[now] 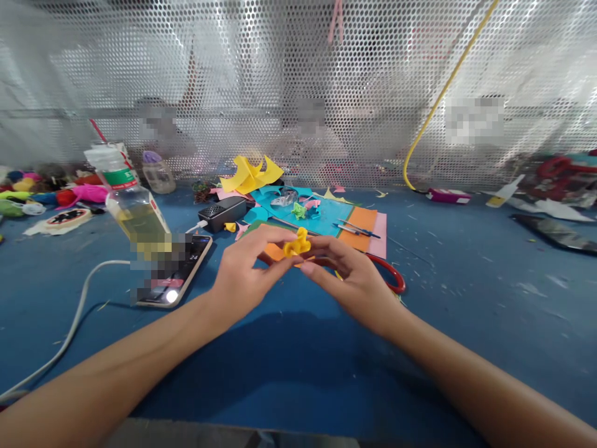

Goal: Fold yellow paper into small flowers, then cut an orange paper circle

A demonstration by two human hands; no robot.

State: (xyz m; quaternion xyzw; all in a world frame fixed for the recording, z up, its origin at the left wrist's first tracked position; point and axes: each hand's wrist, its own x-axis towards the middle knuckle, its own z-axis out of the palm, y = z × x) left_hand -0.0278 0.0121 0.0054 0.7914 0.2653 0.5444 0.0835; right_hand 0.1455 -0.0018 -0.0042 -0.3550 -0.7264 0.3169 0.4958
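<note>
Between my two hands, a small curled yellow paper piece (298, 243) is held up above the blue table. My left hand (249, 267) pinches it from the left with thumb and fingers. From the right, my right hand (352, 274) has its thumb and fingers closed at its other side. Behind my hands lie colored paper sheets: blue paper (321, 214), orange paper (358, 225) and pink paper (380, 239). The red handle (396, 274) of what look like scissors sticks out beyond my right hand, which hides the rest.
At left a bottle of yellowish liquid (135, 205) stands by a phone (186, 274) with a white cable (84, 298). A black box-shaped device (224, 214), cut yellow paper (252, 175) and pens (357, 229) lie farther back. A perforated metal screen (373, 74) closes off the table's far side.
</note>
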